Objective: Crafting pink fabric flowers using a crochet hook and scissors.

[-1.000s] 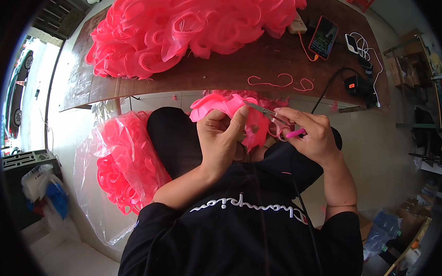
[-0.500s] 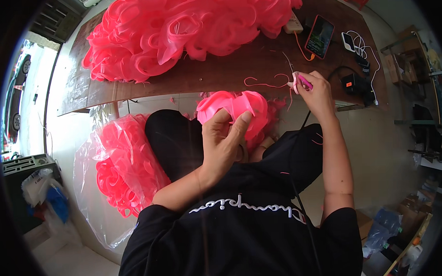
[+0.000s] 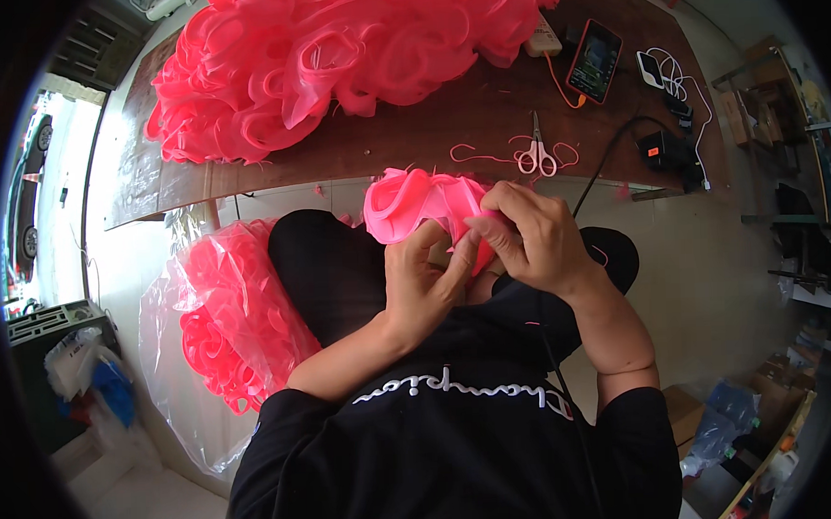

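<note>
A pink ruffled fabric flower (image 3: 404, 205) is held over my lap, just in front of the table edge. My left hand (image 3: 425, 277) pinches its lower side between thumb and fingers. From the right, my right hand (image 3: 536, 237) grips the flower's right edge with thumb and forefinger, close to the left thumb. Scissors (image 3: 536, 155) with light pink handles lie on the table beyond my right hand, blades pointing away. Pink thread (image 3: 474, 153) curls on the wood beside them. The part of the flower behind my fingers is hidden.
A large heap of pink ruffled flowers (image 3: 335, 61) covers the far left of the brown table (image 3: 411, 136). A phone (image 3: 595, 61), a white device with cables (image 3: 650, 68) and a black adapter (image 3: 665, 150) lie at right. A clear bag of flowers (image 3: 243, 311) stands left of my leg.
My right hand has put the scissors down on the table and come back toward me to grip the flower. The left hand keeps its hold, nearly in place.
</note>
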{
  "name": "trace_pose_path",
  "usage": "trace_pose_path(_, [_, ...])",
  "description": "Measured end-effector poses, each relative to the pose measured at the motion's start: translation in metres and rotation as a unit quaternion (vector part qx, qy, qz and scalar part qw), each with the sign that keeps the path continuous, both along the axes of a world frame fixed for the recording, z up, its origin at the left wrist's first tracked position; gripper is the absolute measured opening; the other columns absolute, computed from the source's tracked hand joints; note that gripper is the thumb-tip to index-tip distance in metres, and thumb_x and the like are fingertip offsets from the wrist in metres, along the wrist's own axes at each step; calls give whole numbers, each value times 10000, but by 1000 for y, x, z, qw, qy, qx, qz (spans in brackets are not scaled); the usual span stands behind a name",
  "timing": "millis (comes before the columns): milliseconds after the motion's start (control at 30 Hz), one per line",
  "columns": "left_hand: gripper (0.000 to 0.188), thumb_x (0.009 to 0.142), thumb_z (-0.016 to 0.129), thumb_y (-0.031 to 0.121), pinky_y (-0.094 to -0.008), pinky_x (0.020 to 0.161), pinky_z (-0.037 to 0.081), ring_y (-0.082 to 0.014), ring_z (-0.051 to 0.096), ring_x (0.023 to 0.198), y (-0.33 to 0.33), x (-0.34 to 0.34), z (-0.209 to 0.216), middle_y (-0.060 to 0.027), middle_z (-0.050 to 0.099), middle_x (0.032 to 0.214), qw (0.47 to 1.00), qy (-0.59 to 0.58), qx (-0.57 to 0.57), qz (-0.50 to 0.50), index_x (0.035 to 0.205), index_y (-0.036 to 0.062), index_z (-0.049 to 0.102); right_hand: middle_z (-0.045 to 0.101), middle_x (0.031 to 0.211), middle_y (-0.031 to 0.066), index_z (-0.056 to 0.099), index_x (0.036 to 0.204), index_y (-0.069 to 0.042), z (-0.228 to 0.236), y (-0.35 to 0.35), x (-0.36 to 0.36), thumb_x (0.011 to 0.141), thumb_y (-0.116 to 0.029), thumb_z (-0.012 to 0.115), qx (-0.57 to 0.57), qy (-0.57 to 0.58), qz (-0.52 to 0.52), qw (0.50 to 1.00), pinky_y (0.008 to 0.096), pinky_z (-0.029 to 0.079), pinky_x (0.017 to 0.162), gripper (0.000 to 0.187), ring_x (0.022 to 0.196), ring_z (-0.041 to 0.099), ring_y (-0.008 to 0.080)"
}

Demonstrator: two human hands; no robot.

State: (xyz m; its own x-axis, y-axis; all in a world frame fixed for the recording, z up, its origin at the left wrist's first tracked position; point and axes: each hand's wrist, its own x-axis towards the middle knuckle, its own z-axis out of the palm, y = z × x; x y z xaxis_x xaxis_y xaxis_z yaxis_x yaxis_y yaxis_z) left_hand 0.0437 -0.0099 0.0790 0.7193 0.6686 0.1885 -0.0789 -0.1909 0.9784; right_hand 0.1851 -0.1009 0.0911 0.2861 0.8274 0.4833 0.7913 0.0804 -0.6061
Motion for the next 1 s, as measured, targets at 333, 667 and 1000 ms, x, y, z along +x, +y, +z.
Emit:
trace_pose_path(333, [260,848,714,74,-276,496,417,-135,529,520,6,-3,-5,-87,568,605,994,22,104,1,686,4,523,513,700,49,539,835,-23,20,-9,1,889,-167,694,-42,100,26,994,268,402,499,218,537,468,142])
trace_pose_path(667, [99,903,633,66,-268,627,487,-114,625,716,11,-20,-6,-67,665,773,989,-40,-120,-74,838,-5,612,602,834,228,482,965,-6,-21,-12,47,990,-140,489,-79,5,-211,974,475,450,632,136,758,597,433])
trace_pose_path(1000, [605,973,387,366,-566,1105,338,-383,369,1372,44,-18,0,-234,359,1483,864,-217,-435,-130,1432,-25,344,592,699,94,570,913,-16,-28,-54,70,927,-188,646,-156,40,-203,966,350,446,585,188,625,585,202])
